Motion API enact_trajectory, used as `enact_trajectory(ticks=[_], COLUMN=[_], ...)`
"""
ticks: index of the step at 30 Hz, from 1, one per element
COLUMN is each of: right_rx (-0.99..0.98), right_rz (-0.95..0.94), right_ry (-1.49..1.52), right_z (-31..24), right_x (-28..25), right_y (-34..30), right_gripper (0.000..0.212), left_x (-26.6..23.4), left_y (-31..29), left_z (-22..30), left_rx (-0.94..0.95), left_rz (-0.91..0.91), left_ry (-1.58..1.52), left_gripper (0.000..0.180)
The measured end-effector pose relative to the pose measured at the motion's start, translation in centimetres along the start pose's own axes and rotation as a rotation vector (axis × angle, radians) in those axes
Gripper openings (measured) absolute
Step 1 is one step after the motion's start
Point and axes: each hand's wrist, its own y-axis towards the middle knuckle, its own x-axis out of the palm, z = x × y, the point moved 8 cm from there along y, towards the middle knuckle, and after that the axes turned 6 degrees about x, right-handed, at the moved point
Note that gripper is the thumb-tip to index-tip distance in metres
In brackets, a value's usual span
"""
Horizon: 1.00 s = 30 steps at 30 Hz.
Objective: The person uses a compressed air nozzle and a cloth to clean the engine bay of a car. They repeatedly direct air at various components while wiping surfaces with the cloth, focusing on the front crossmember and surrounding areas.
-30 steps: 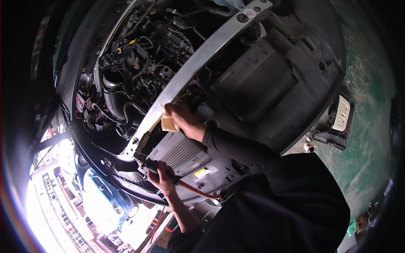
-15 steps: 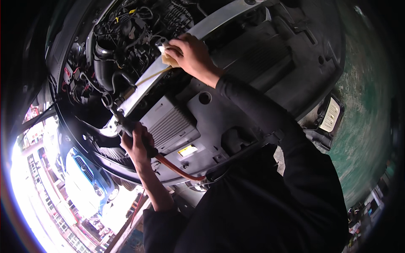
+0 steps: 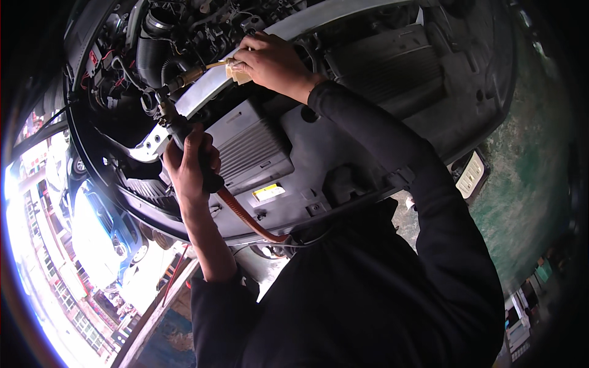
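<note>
My left hand (image 3: 191, 165) is wrapped round the black grip of an air gun (image 3: 179, 126), from which an orange hose (image 3: 248, 219) runs down toward my body. The gun's brass-coloured barrel (image 3: 191, 75) and thin tube point up and right, toward my right hand (image 3: 276, 66). That hand is closed, pinching a crumpled tan piece like cloth or paper (image 3: 238, 75) by the tube's tip. My fingers partly cover it, and whether the tube touches it I cannot tell. Both hands are over the front of an open engine bay, beside a silver crossbar (image 3: 205, 95).
A ribbed black intake hose (image 3: 153, 56) and cables lie beyond the gun. Black plastic covers (image 3: 251, 135) and the bumper edge lie between my body and the crossbar. A blue car (image 3: 110, 224) stands at the left, and a pale panel (image 3: 472, 176) lies on the green floor at the right.
My left hand has brought the air gun up, closer to my right hand, so the tube's tip is now at the tan piece. The whole view has shifted a little.
</note>
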Motion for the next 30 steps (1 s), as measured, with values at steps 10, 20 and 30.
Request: enact_trajectory(ticks=[10, 20, 30], right_rx=[-0.114, 0.003, 0.189], right_rz=[0.136, 0.049, -0.139], right_ry=[-0.172, -0.13, -0.063], right_z=[-1.5, 1.0, 5.1], right_x=[0.0, 0.6, 0.8], right_y=[-4.6, -2.7, -4.0], right_gripper=[0.015, 0.011, 0.019], left_x=[3.2, 2.4, -1.5], left_y=[-3.9, -0.4, 1.2], left_z=[-4.7, -5.5, -9.4], left_rx=[-0.042, 0.001, 0.053], left_rz=[-0.133, -0.095, -0.041], left_ry=[-0.046, -0.089, -0.281], left_gripper=[0.028, 0.027, 0.021])
